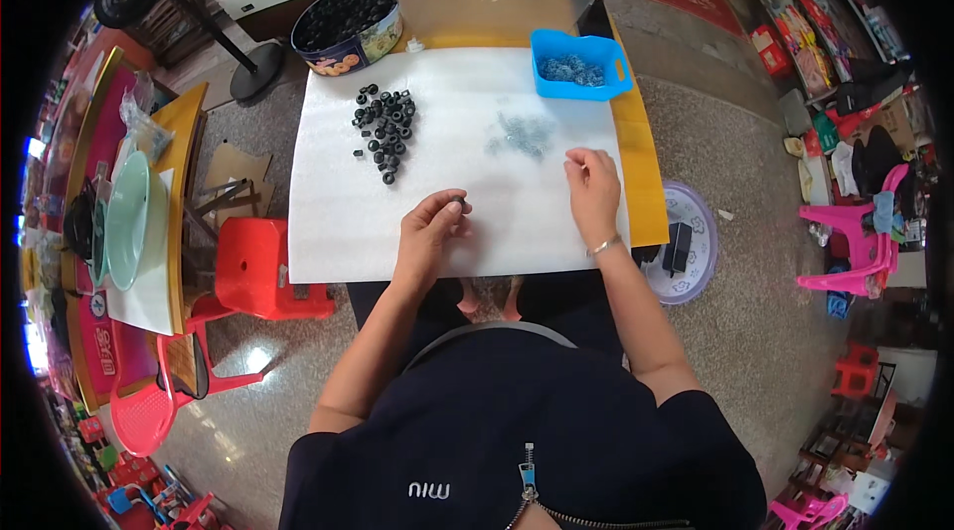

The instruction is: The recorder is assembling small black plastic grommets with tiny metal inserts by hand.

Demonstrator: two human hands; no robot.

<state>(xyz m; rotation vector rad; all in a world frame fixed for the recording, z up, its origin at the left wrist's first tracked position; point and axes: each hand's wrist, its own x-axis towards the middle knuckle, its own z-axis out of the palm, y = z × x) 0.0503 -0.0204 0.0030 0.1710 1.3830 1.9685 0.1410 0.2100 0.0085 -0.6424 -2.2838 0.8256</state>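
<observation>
My left hand (429, 232) is closed over the near middle of a white sheet (333, 232), pinching a small round black part (458, 200) between thumb and fingers. Farther right, my right hand (594, 197) has its fingers curled together. Whatever they may hold is too small to make out. Just beyond its fingertips lies a loose heap of tiny clear bluish pieces (522, 136). More of these fill a blue plastic basket (571, 91) at the back right. A scatter of small black parts (388, 123) spreads across the sheet's left side.
An oval tin (378, 43) full of black parts stands at the back left, beside a clear plastic box (487, 8). A red stool (258, 267) is left of the table. On the floor to the right sits a pale purple basin (704, 237) with a black object inside.
</observation>
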